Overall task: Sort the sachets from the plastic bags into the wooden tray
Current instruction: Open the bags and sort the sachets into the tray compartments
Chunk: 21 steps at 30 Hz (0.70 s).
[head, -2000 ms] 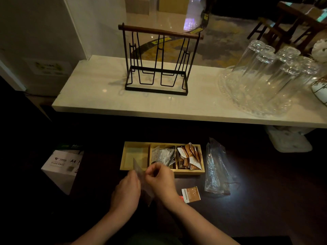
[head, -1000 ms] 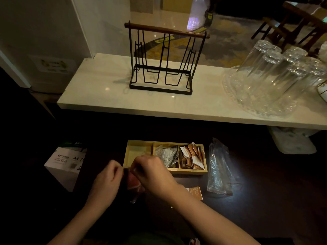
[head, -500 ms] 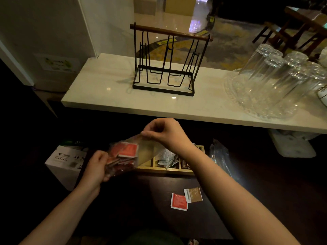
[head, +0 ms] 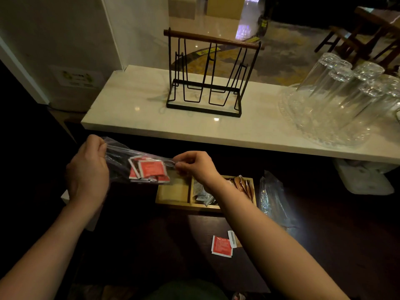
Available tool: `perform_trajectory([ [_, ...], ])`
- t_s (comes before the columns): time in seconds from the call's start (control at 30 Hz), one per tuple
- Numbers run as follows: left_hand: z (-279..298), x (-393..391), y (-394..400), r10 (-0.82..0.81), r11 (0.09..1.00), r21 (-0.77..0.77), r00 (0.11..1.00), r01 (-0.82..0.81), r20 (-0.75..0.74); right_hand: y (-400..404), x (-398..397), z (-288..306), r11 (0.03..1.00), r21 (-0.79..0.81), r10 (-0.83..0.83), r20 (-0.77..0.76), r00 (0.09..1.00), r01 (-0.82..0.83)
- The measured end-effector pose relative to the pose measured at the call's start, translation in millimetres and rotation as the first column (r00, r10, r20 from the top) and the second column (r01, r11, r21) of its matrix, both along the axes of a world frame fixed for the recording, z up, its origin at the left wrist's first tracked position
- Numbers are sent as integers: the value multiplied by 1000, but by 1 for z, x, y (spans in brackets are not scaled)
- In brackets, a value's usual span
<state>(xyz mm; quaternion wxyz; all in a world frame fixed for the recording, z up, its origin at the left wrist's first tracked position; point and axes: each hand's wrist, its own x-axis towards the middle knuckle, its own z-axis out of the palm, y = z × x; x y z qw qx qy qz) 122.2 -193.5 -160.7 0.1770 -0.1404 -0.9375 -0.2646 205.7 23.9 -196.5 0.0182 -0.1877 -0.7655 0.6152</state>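
Head view: your left hand (head: pixel 87 169) grips one end of the plastic bag (head: pixel 121 163), fingers curled around it, and your right hand (head: pixel 195 166) pinches the other end between thumb and fingertips, so the bag hangs stretched in the air just above the left end of the wooden tray (head: pixel 173 193). Red sachets (head: pixel 150 169) sit bunched inside the bag. You look to be on the emptying step; next you'd want to tip or draw those reds into the bare left compartment, since the middle one has pale sachets (head: pixel 202 192) and the right one brown sachets (head: pixel 243 184). One loose red sachet (head: pixel 221 245) lies on the dark table (head: pixel 335 245), a second bag (head: pixel 273 200) just right of the tray. Beyond, a pale counter (head: pixel 140 109) carries a wire rack (head: pixel 207 76) and upturned glasses (head: pixel 342 83); the room is dim.
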Motion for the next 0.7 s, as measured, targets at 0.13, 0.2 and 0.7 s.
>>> perform_trajectory([
  [0.13,5,2,3,-67,996,-60,996,64,-62,-2,-6,-13,999,13,-36,-2,999,36],
  [0.2,9,3,6,-93,993,-81,992,86,-86,-2,-7,-15,999,21,-47,-3,999,47],
  [0.7,38,-1,24,-377,917,-181,920,355,-108,1,-7,-28,989,-135,-60,41,997,66],
])
